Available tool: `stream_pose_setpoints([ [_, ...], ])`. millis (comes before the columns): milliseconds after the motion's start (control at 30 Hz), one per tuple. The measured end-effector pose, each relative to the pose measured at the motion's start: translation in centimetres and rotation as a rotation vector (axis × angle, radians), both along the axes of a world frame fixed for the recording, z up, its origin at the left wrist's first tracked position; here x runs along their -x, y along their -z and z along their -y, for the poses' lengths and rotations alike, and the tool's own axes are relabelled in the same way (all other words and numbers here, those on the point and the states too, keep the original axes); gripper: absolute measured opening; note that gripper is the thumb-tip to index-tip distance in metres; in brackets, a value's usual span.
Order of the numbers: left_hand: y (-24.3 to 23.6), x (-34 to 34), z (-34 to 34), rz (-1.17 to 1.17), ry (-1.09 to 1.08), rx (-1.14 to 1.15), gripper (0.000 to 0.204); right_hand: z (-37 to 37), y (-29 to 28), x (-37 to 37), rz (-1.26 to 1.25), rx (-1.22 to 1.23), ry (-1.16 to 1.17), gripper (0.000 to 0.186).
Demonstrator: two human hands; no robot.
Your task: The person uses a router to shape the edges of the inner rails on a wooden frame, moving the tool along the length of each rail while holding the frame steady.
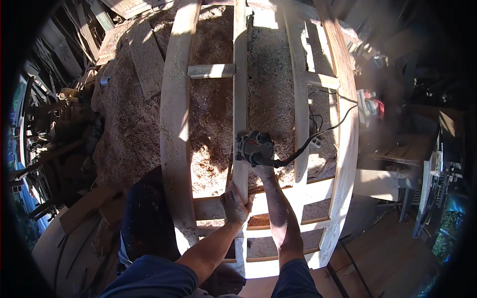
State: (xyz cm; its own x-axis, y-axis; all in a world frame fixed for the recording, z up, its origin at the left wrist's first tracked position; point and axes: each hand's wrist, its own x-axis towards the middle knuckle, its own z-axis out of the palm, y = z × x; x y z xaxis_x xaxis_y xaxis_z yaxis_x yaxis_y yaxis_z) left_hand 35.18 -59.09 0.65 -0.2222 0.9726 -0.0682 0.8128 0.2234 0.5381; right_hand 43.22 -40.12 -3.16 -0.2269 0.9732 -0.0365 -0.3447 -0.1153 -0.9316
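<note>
A pale wooden frame (175, 124) of long rails and short cross pieces lies over a bed of sawdust. On its middle rail (240, 89) sits a dark electric power tool (256, 147). My right hand (262, 169) grips the tool's handle from behind. My left hand (235, 203) presses down on the same rail a little nearer to me, fingers wrapped over its edge. A black cord (318, 135) runs from the tool to the right across the frame.
Sawdust and shavings (129, 129) cover the ground under the frame. Loose planks (146, 54) lie at the upper left. A red and white power tool (370, 107) rests to the right. Stacked timber and benches crowd both sides in shadow.
</note>
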Motion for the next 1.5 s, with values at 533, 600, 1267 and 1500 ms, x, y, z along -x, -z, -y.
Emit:
stream_pose_setpoints([
  [533, -0.4, 0.4, 0.5, -0.013, -0.023, 0.055, 0.097, -6.0, -2.6, 2.2, 0.705, -0.244, 0.122, 0.072],
  [600, -0.7, -0.4, -0.1, 0.011, -0.011, 0.055, 0.096, -7.0, -2.5, 1.2, 0.756, -0.295, 0.136, 0.071],
  [1267, -0.4, 0.1, 0.1, 0.008, -0.005, 0.041, 0.091, 3.9, -0.3, -1.7, 0.412, -0.188, 0.103, 0.051],
  [1500, 0.1, 0.0, 0.1, 0.000, 0.007, -0.045, 0.090, 2.2, -0.6, -0.7, 0.282, -0.143, 0.103, 0.054],
])
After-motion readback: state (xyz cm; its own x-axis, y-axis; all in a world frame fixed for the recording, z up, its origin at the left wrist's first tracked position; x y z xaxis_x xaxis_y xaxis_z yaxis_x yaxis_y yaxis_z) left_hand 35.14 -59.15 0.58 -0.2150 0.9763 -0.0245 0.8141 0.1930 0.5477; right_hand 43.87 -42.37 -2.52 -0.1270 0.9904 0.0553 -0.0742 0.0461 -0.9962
